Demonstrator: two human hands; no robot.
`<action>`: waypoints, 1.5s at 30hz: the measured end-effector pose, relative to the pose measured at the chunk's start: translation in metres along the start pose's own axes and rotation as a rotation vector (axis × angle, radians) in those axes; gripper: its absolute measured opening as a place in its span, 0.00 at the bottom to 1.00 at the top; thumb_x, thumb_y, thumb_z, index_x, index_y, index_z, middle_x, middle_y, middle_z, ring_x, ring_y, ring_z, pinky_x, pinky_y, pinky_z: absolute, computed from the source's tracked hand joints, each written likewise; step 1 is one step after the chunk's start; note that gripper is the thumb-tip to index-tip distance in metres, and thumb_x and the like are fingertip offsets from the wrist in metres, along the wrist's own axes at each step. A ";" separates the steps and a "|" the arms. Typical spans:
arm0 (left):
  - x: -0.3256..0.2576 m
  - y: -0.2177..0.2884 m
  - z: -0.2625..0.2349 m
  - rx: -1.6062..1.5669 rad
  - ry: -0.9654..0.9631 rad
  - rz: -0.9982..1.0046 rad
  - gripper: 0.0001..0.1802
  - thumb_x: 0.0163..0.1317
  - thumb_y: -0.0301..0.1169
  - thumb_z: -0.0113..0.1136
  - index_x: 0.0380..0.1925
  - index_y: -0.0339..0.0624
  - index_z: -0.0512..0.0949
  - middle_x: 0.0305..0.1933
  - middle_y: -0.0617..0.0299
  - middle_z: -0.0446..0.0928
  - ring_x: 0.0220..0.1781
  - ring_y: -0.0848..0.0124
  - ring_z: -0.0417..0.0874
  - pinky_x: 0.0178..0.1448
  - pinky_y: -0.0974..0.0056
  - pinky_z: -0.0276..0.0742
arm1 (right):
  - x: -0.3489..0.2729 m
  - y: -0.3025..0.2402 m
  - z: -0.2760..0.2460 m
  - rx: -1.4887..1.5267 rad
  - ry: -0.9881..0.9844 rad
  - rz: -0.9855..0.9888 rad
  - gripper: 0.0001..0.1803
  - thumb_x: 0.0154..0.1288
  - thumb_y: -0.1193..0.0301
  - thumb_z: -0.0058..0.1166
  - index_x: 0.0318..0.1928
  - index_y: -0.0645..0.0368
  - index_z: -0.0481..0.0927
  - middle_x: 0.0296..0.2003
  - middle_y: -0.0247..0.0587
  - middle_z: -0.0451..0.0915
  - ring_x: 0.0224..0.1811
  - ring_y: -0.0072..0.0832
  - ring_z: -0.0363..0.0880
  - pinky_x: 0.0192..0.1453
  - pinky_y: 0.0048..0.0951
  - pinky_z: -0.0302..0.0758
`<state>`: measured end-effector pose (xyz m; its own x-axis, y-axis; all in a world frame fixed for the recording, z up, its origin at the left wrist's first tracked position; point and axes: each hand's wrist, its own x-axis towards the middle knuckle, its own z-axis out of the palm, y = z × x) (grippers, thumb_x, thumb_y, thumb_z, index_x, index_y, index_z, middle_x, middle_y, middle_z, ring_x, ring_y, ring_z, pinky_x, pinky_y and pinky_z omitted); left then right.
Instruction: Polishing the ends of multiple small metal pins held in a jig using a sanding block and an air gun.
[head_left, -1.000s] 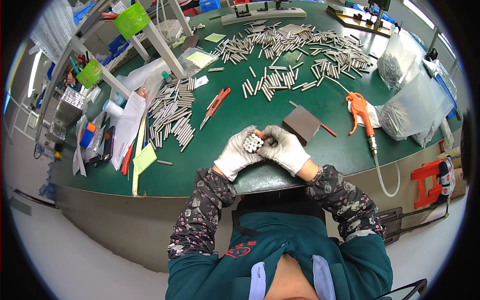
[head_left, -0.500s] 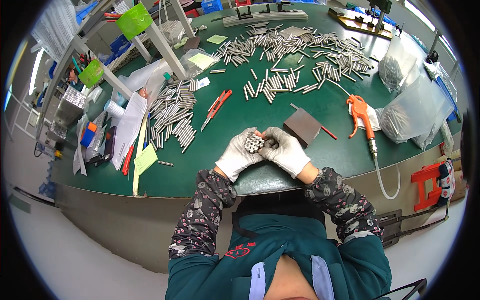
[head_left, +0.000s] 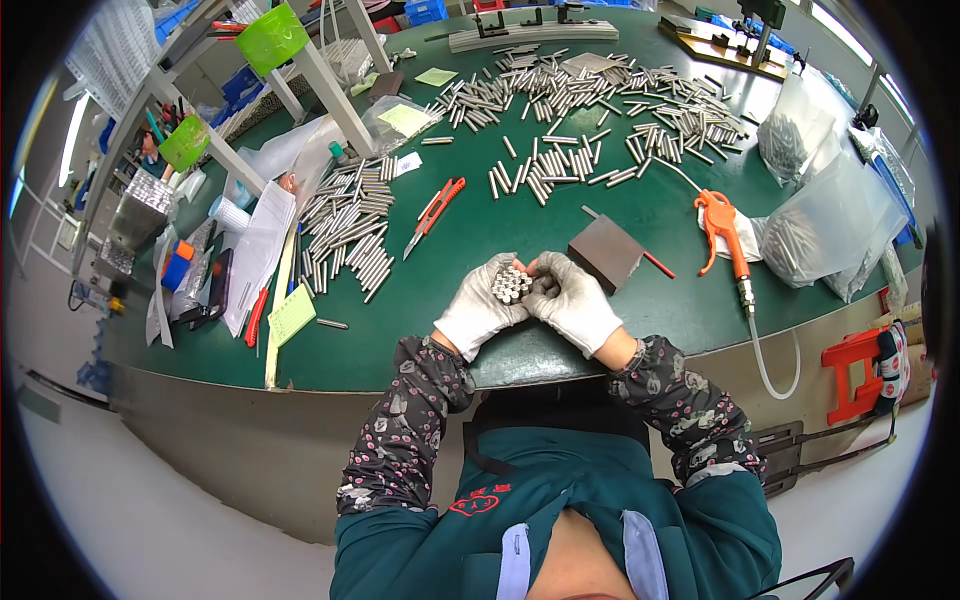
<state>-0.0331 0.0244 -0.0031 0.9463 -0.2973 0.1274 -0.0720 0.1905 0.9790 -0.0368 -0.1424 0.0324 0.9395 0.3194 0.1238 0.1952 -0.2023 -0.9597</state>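
Observation:
A bundle of short metal rods (head_left: 511, 285) is cupped between my two gloved hands, its round ends facing up toward me. My left hand (head_left: 477, 307) wraps the bundle from the left. From the other side my right hand (head_left: 575, 303) closes on it, thumb and fingers against the rods. Both gloves are white with greyish, worn fingers, and some bare fingertips show at the far side. Just beyond my right hand lies a dark brown rectangular block (head_left: 605, 254). A red pen-like stick (head_left: 658, 265) pokes out beside it.
Loose metal rods (head_left: 570, 90) spread over the far table, with another pile (head_left: 345, 225) at left. An orange-handled cutter knife (head_left: 436, 215) lies between. At right are an orange air gun (head_left: 722, 235) with a hose and plastic bags of rods (head_left: 805, 240). Papers (head_left: 265, 250) cover the left side.
Almost nothing differs. Both hands stay in place around the rod bundle, with only a slight shift of the fingers and of the whole view.

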 end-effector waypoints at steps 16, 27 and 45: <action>0.000 0.000 -0.002 -0.051 -0.044 -0.047 0.36 0.40 0.18 0.68 0.53 0.40 0.64 0.46 0.66 0.72 0.48 0.76 0.74 0.54 0.71 0.70 | -0.002 -0.003 0.002 0.045 0.036 -0.030 0.12 0.49 0.80 0.54 0.37 0.62 0.71 0.24 0.28 0.67 0.25 0.12 0.62 0.31 0.14 0.64; -0.002 0.000 0.000 -0.078 -0.016 -0.053 0.34 0.40 0.19 0.68 0.51 0.40 0.66 0.45 0.66 0.73 0.46 0.77 0.74 0.53 0.72 0.71 | -0.005 -0.014 -0.004 -0.080 -0.029 -0.036 0.16 0.49 0.77 0.53 0.41 0.63 0.72 0.28 0.42 0.78 0.28 0.28 0.77 0.35 0.26 0.73; 0.002 0.016 0.008 0.012 -0.065 -0.126 0.35 0.41 0.13 0.64 0.52 0.42 0.63 0.39 0.65 0.72 0.41 0.77 0.74 0.49 0.71 0.72 | 0.001 -0.011 -0.062 -1.252 0.173 -0.031 0.38 0.45 0.52 0.59 0.57 0.52 0.67 0.54 0.49 0.67 0.62 0.45 0.58 0.64 0.48 0.51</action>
<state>-0.0351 0.0193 0.0145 0.9256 -0.3782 0.0129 0.0421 0.1369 0.9897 -0.0204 -0.1975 0.0588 0.9356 0.2342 0.2643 0.2612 -0.9626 -0.0718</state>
